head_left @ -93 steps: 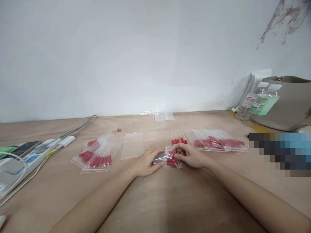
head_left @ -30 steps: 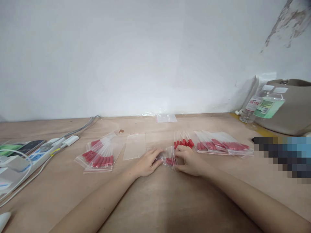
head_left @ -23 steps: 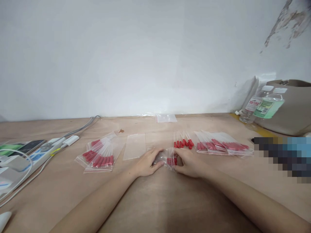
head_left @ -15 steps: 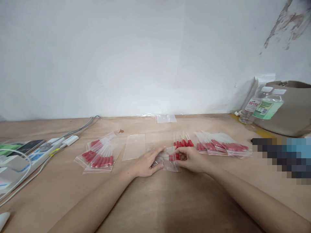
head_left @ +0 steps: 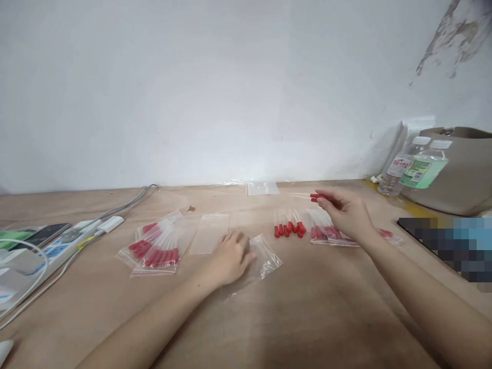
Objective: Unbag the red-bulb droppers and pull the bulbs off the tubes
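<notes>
My right hand [head_left: 342, 210] is raised at the right, its thumb and fingers closed on red-bulbed droppers [head_left: 314, 197]; at least two show, their thin clear tubes pointing left. My left hand [head_left: 232, 256] is low over the table, blurred and with fingers partly curled, at the left end of a clear zip bag [head_left: 265, 256]. Whether it grips the bag I cannot make out. Between the hands lies a row of several loose droppers [head_left: 289, 229], red bulbs toward me. Bagged droppers [head_left: 321, 233] lie partly behind my right hand and forearm.
Filled bags of droppers [head_left: 161, 251] fan out at the left, beside a flat clear bag [head_left: 209, 233]. Another bag [head_left: 263, 189] lies by the wall. A power strip [head_left: 63, 248] with cables is far left. Bottles [head_left: 425, 166] and a blurred-out phone [head_left: 442, 251] stand or lie right.
My right hand has moved up and right, taking droppers away from the zip bag. My left hand has shifted slightly left and down. More of the bag shows now, turned at an angle.
</notes>
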Tool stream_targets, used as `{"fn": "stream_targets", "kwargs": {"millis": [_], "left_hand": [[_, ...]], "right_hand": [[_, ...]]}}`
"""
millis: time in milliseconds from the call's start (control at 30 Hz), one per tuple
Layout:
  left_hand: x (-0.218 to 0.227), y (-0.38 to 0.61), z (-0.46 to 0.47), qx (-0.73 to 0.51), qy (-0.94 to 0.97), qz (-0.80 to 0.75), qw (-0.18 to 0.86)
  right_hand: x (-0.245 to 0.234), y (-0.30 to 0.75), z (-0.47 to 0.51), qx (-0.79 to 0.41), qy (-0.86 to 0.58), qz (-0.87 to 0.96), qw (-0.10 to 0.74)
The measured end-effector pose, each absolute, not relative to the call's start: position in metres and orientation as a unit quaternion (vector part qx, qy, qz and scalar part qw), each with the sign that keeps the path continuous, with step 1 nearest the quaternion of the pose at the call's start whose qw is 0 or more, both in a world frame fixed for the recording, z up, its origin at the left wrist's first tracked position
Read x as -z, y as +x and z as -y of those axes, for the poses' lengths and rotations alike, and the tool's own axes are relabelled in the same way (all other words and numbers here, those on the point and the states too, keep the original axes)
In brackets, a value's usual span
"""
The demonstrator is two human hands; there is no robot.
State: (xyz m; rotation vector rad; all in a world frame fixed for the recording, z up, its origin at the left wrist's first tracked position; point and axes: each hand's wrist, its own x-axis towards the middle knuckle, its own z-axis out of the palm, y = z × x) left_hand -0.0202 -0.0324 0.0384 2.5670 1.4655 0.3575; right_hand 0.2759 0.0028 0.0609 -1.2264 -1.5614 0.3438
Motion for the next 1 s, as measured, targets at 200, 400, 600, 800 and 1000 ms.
{"fn": "stream_targets", "kwargs": {"millis": [200,400,600,800,1000], "left_hand": [[-0.027,-0.021,0.013,-0.168,0.803,-0.569,0.057],[-0.028,-0.022,0.013,-0.197,0.813,-0.532,0.129],[-0.044,-0.053,-0.018,-0.238,0.747,-0.617,0.061],[-0.048,-0.093,-0.042,-0.193,0.669,-0.717,-0.028],[-0.069,-0.144,-0.047,-0.076,0.619,-0.782,-0.018]], "right_hand": [[-0.02,0.262,-0.01,0.079,-0.483,0.789,0.371],[-0.001,0.243,-0.002,0.142,-0.464,0.834,0.262],[-0.002,0.23,0.011,0.2,-0.49,0.805,0.269],[0.001,0.222,0.014,0.193,-0.477,0.803,0.301],[0.001,0.221,0.017,0.206,-0.471,0.802,0.304]]}}
